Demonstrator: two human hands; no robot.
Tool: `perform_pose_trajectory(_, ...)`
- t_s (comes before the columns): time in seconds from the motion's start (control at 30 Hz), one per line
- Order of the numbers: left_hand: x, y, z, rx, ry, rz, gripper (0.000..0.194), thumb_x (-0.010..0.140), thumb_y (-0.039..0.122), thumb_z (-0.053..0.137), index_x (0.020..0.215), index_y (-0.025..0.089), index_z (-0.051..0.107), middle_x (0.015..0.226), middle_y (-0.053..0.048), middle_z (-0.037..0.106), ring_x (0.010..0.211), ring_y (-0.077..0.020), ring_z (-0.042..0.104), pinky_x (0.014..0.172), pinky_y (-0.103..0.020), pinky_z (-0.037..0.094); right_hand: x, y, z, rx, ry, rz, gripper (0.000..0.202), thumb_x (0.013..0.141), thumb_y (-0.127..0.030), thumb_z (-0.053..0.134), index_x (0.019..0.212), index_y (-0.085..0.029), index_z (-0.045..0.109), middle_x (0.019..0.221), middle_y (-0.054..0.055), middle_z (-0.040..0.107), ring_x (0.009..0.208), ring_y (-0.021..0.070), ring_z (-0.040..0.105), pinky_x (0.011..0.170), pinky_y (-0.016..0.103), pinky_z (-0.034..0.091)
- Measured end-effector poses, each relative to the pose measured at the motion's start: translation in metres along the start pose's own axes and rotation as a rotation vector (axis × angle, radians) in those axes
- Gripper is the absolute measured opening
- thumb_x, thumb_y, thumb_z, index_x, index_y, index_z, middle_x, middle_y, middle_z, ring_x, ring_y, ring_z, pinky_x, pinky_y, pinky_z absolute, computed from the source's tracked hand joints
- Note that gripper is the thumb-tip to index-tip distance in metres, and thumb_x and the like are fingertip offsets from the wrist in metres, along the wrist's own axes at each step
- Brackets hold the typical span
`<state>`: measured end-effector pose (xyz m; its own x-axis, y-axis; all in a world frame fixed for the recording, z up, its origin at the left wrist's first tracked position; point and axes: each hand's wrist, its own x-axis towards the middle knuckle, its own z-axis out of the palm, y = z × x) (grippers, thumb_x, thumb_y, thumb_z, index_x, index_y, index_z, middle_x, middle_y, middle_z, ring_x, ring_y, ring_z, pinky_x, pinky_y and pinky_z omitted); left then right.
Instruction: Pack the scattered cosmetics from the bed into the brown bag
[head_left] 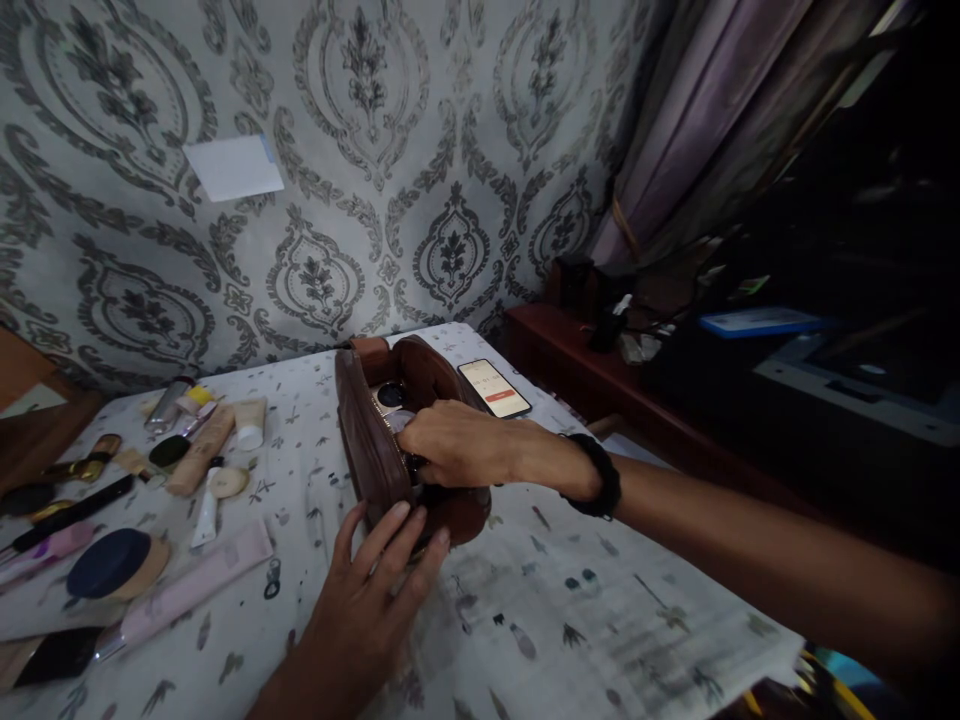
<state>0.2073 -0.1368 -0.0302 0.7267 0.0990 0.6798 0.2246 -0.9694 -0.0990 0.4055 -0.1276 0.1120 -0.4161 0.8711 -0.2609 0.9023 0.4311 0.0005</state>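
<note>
A brown zip makeup bag (pixel 371 455) stands unzipped on the patterned white cloth. My right hand (pixel 450 445), with a black band at its wrist, reaches in over the bag's right side. Its fingers are curled down inside; whatever they hold is hidden by the hand and the dark interior. Against the near end of the bag rests my left hand (pixel 379 575), its fingers stretched and slightly spread on the rim and outer wall. A round black-topped item (pixel 390 394) shows within the bag, close to a pale one beside my right fingertips.
Left of the bag lie several cosmetics, among them a pink tube (pixel 195 580), a navy-topped round container (pixel 112 565), a beige bottle (pixel 202 450) and a brush (pixel 56 655). A lit phone (pixel 495 388) lies right of the bag. Beyond stands a reddish-brown wooden ledge (pixel 570 350).
</note>
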Motion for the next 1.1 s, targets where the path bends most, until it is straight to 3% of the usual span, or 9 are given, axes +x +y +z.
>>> perform_pose_trajectory(0.37,-0.001,0.0,0.002,0.005,0.016,-0.002,0.042,0.09,0.003,0.05,0.129,0.012,0.061,0.128,-0.015,0.064,0.137,-0.0264,0.041,0.121,-0.052,0.02,-0.001,0.002,0.001,0.015,0.015,-0.005,0.019,0.092,-0.019,0.061,0.105,-0.008,0.069,0.108,0.014,0.073,0.097,0.0247,0.068,0.071,0.03,0.042)
perform_pose_trajectory(0.77,-0.002,-0.001,0.002,0.005,0.01,-0.002,0.04,0.091,0.004,0.049,0.128,0.012,0.061,0.126,-0.014,0.066,0.137,-0.0239,0.042,0.122,-0.05,0.02,-0.003,0.004,-0.008,-0.046,-0.064,-0.069,0.022,0.09,-0.02,0.062,0.105,-0.008,0.071,0.097,0.014,0.075,0.092,0.0268,0.069,0.061,0.03,0.037)
perform_pose_trajectory(0.93,-0.001,-0.001,0.0,-0.009,0.005,0.001,0.042,0.089,0.002,0.049,0.129,0.011,0.061,0.127,-0.015,0.065,0.138,-0.0248,0.041,0.122,-0.05,0.018,-0.01,0.003,-0.011,-0.064,-0.065,-0.047,0.015,0.089,-0.014,0.061,0.1,-0.01,0.071,0.096,0.013,0.075,0.093,0.0265,0.07,0.066,0.031,0.039)
perform_pose_trajectory(1.1,-0.002,-0.001,-0.002,0.001,-0.024,0.007,0.045,0.089,0.002,0.047,0.132,0.011,0.06,0.13,-0.014,0.064,0.138,-0.0252,0.041,0.122,-0.051,0.017,-0.013,0.008,0.002,-0.144,-0.023,-0.007,0.017,0.089,-0.005,0.055,0.093,-0.012,0.07,0.093,0.012,0.075,0.088,0.0245,0.07,0.07,0.033,0.039)
